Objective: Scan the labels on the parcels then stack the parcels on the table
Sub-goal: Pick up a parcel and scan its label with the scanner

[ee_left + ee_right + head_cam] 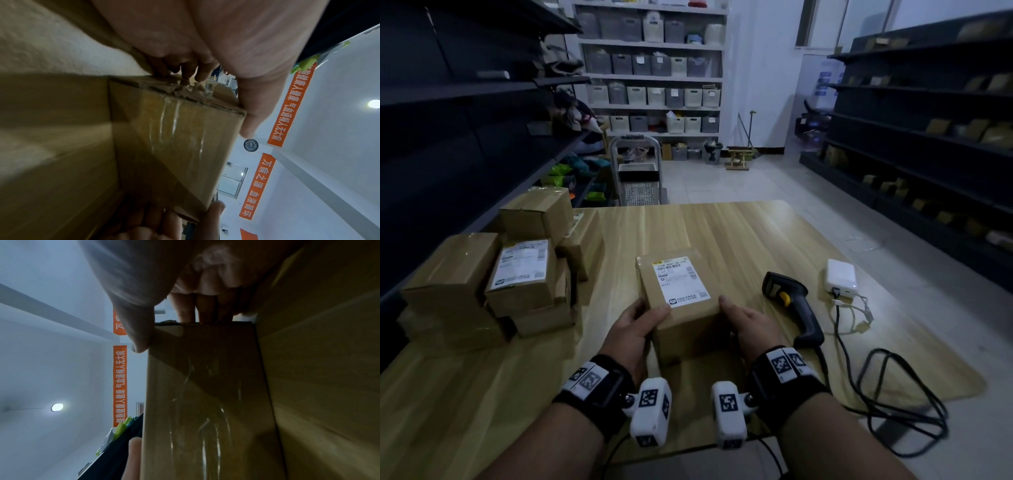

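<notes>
A brown cardboard parcel (681, 308) with a white shipping label (681, 281) on top stands on the wooden table (722, 233) in front of me. My left hand (635, 323) grips its left near corner, thumb on the top edge. My right hand (743, 322) grips the right near corner the same way. In the left wrist view the taped side of the parcel (174, 138) fills the middle under my left hand (205, 65). The right wrist view shows the parcel (205, 394) held by my right hand (164, 305). A black handheld scanner (792, 305) lies on the table just right of my right hand.
A pile of several brown parcels (493, 274) sits at the table's left, some with labels. A white power adapter (840, 275) and looping black cables (887, 394) lie at the right. Dark shelving (928, 137) flanks both sides; a trolley (637, 174) stands beyond the table.
</notes>
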Demonstrator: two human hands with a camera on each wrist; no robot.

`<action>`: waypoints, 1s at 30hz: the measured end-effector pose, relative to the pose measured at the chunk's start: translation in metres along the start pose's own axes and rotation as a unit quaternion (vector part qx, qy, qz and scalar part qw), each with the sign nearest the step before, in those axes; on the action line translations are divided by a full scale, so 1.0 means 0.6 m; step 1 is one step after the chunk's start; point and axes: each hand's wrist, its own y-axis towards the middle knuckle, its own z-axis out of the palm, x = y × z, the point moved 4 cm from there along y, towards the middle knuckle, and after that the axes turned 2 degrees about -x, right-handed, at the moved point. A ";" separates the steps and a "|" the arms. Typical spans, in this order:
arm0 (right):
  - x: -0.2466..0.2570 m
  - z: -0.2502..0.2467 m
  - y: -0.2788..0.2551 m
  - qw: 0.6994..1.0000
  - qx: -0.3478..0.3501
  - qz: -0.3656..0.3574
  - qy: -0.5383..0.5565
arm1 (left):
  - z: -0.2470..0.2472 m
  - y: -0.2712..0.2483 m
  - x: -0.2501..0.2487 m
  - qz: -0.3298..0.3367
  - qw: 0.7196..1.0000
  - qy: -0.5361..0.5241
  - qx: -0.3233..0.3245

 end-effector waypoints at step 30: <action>0.068 -0.184 0.130 0.881 -0.170 0.051 -0.438 | -0.042 0.021 0.028 0.047 0.994 0.102 -0.004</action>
